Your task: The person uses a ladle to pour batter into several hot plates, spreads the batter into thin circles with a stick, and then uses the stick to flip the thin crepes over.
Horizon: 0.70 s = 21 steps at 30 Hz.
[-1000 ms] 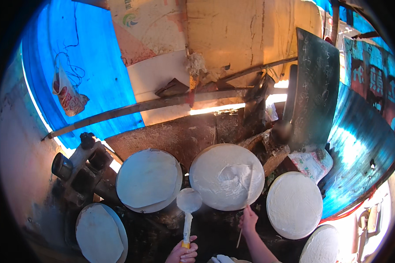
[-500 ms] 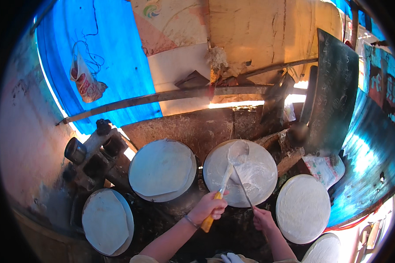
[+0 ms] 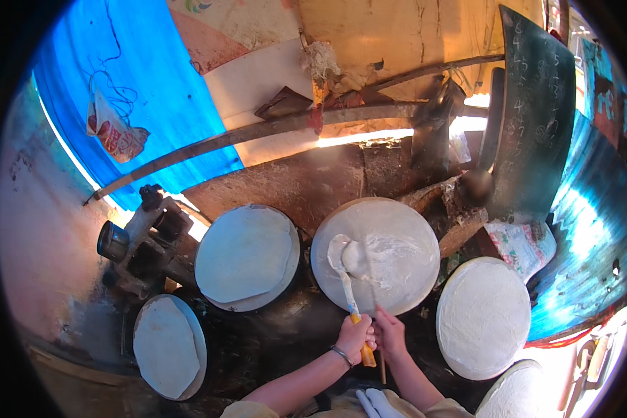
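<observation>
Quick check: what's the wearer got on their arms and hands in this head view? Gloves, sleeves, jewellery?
No gloves: both hands are bare. The left hand has a thin bangle at the wrist. The right hand shows no jewellery. Forearms are bare, with pale yellowish sleeves starting near the elbows at the bottom edge.

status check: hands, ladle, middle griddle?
Left hand gripping ladle handle, bowl in white batter on middle griddle. Right hand beside it, holding thin stick. Nothing blocking.

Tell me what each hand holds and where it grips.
The left hand grips the ladle by its orange handle end. The right hand pinches a thin stick near its lower part, over the middle round griddle.
</observation>
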Motion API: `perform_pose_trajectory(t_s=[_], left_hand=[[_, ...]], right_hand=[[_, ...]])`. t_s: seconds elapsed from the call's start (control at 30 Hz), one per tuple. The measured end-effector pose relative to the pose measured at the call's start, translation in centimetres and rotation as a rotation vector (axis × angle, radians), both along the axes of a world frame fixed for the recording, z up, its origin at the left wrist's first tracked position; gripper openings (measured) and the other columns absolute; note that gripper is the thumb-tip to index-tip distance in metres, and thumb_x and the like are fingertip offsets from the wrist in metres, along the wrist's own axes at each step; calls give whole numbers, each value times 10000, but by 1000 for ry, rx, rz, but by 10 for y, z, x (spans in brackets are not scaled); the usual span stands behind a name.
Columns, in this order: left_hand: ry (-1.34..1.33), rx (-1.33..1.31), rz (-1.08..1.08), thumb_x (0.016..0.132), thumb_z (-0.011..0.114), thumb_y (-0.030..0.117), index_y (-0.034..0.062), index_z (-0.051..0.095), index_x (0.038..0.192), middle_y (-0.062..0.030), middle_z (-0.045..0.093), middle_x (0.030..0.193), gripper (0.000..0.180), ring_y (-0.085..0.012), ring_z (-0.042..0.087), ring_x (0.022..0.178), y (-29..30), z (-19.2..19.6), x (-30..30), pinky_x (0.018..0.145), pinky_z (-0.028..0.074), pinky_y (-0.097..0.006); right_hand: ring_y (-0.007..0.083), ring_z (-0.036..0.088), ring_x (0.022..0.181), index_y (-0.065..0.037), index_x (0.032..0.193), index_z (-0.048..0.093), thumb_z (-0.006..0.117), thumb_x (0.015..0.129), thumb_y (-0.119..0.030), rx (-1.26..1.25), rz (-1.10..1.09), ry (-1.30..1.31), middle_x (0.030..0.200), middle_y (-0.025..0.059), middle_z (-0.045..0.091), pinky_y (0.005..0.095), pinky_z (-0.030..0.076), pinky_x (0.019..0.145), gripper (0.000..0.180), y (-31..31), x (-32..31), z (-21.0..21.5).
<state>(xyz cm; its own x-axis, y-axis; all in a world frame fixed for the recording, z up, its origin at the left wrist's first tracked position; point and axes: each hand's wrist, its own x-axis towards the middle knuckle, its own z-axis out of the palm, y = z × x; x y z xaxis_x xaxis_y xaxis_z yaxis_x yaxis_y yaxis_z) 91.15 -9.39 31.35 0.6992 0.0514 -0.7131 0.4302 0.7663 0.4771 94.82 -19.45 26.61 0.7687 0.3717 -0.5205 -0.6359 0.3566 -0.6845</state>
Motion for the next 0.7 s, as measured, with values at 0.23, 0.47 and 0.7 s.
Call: perform_pose_trajectory(t_s=[0.23, 0.47, 0.7], left_hand=[[-220, -852, -54, 901, 424, 93, 80, 508, 898, 45, 358, 539, 85, -33, 343, 413, 33, 3, 4, 393, 316, -170], [-536, -992, 137, 920, 384, 93, 37, 536, 1035, 26, 358, 522, 199, -24, 366, 382, 69, 58, -13, 373, 355, -158], [-543, -1241, 139, 924, 369, 83, 6, 525, 1052, 14, 357, 542, 216, -33, 370, 377, 115, 90, -35, 372, 359, -155]], right_hand=[[57, 357, 402, -86, 1203, 487, 457, 919, -235, 23, 21, 82, 575, -15, 416, 211, 298, 347, 322, 23, 14, -15], [116, 467, 459, -105, 1288, 446, 488, 899, -160, -218, -86, -654, 585, 16, 497, 254, 384, 426, 395, 14, 12, 66], [327, 617, 688, -165, 1077, 618, 588, 786, -160, -1215, 351, -1320, 737, 181, 619, 368, 487, 608, 292, -15, 30, 23]])
